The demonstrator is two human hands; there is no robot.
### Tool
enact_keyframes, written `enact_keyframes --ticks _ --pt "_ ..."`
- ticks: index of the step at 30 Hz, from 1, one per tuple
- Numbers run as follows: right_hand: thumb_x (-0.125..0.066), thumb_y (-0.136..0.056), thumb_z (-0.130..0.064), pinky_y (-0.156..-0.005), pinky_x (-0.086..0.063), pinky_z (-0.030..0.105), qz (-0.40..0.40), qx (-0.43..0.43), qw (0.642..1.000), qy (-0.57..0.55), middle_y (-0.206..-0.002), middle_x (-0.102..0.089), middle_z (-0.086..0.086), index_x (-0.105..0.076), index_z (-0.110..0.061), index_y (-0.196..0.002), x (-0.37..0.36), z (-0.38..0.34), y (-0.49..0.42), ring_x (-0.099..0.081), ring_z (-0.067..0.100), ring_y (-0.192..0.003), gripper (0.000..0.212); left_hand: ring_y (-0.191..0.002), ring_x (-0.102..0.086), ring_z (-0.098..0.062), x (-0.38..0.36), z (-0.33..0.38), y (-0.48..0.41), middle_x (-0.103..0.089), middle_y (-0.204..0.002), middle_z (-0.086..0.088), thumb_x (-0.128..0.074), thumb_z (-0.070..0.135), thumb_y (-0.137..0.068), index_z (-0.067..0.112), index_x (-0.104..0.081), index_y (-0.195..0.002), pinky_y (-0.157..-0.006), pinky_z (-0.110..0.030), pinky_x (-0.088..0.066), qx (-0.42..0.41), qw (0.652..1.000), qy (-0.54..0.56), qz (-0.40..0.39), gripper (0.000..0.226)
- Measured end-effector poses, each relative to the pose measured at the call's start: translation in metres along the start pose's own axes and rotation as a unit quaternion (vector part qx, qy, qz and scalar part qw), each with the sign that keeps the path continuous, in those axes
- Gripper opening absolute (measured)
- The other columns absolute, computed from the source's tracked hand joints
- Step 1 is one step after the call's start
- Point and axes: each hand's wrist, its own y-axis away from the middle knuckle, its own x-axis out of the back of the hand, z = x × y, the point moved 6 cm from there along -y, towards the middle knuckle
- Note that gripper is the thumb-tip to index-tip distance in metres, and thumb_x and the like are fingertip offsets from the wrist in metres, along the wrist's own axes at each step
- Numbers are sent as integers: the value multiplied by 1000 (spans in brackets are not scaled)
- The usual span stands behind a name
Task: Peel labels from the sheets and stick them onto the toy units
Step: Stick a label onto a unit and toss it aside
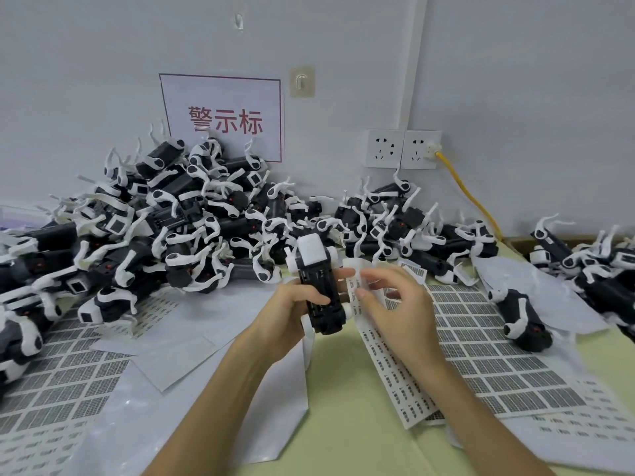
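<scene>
My left hand [292,309] grips a black and white toy unit [318,286] upright above the table, its underside turned toward me. Just right of the toy, my right hand [395,297] has its fingers curled over the top end of a narrow label strip [388,355] that runs down the table. The fingertips are blurred, so I cannot tell whether a label is pinched between them. A large sheet of printed labels [488,341] lies under and right of that hand.
A big heap of toy units [165,221] fills the back left against the wall, with smaller piles at the back middle [412,228] and far right [591,266]. More label sheets [62,372] and blank backing paper [192,338] cover the left. A yellow cable [470,194] hangs from a wall socket.
</scene>
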Motion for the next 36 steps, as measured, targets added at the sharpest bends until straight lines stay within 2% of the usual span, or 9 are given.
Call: enact_keyframes --ticks 4,8,14,17,22,30,34,36 --pt "-82 -86 -15 -85 -49 14 11 -12 1000 -10 -101 -71 -17 -77 -22 -106 1 2 1 -67 3 -99 22 -117 -66 -27 -5 2 1 -70 -133 -15 -56 11 -72 17 -71 -131 -84 -35 -57 -8 1000 -14 -17 62" --pt "-82 -85 -11 -84 -52 19 17 -16 1000 -14 -97 -72 -14 -78 -19 -97 1 2 1 -67 3 -95 15 -124 -66 -25 -8 3 1 -71 -130 -15 -55 6 -70 16 -73 -128 -81 -32 -58 -18 999 -10 -32 61" --pt "-85 -82 -12 -85 -50 14 16 -18 999 -21 -93 -72 -14 -77 -18 -89 2 4 0 -68 4 -93 13 -124 -67 -22 -11 3 0 -73 -129 -10 -54 4 -69 12 -69 -130 -87 -28 -58 -30 998 -13 -45 63" --pt "-87 -79 -13 -83 -49 12 17 -37 998 -49 -90 -72 -15 -76 -20 -85 3 8 -2 -68 4 -92 15 -123 -68 -24 -10 3 -1 -72 -129 -13 -53 3 -68 10 -70 -128 -89 -31 -58 -31 998 -6 -50 63" --pt "-90 -76 -14 -81 -54 21 -4 -88 992 -87 -92 -72 -18 -75 -23 -80 1 17 -3 -69 5 -88 18 -121 -67 -28 -12 0 -3 -71 -128 -16 -53 3 -66 8 -67 -132 -95 -36 -56 -39 997 -40 -57 68" --pt "-89 -75 -9 -83 -55 28 8 -68 993 -97 -89 -72 -13 -75 -19 -76 2 16 -2 -70 9 -87 18 -119 -66 -25 -9 -1 -3 -72 -128 -11 -54 4 -63 9 -71 -127 -100 -40 -53 -43 996 -65 -46 66" --pt "-89 -75 -8 -82 -55 25 14 -59 993 -98 -89 -73 -13 -74 -17 -74 2 14 -2 -70 9 -88 17 -127 -61 -38 -10 1 -3 -69 -133 -15 -61 11 -58 8 -69 -130 -107 -50 -49 -46 996 -61 -47 73" --pt "-89 -76 -8 -81 -53 22 15 -57 994 -95 -88 -73 -13 -74 -18 -74 3 15 -2 -69 8 -88 18 -124 -65 -34 -11 0 -3 -71 -131 -13 -62 11 -58 10 -71 -129 -103 -46 -53 -45 996 -55 -48 71"
